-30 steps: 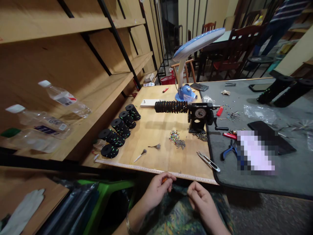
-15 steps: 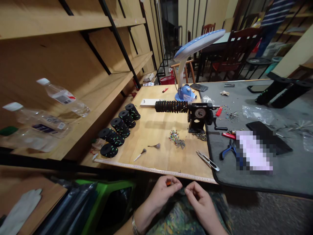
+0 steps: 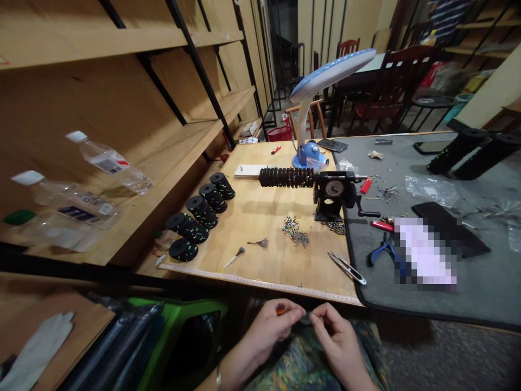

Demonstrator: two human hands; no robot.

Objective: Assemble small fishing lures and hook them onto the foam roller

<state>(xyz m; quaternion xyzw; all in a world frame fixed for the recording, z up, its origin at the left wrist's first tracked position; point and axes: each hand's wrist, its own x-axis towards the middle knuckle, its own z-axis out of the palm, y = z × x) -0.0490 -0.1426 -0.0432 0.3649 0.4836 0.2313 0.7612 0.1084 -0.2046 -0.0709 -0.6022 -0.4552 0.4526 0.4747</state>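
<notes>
Firstly, left edge of the frame: three clear plastic bottles on a wooden shelf. Lower left: one white glove. Left of centre: five black spools, flecked green, in a slanting row on a wooden table. Nearer the centre: one small brush. Bottom centre: left hand, over a patterned cloth, fingers curled round a small orange article, thumb and forefinger brought together. Mid-frame: coloured beads, loosely heaped. Bottom, right of centre: right hand, thumb and forefinger pinched closed, tips near the left's; from where I stand, any fine piece between them is too small to make out. Above: hand-cranked winder, a ribbed black roll extending from its left side. Right: snips; then blue-handled pliers on a grey mat. Upper right: paired black rolls.
</notes>
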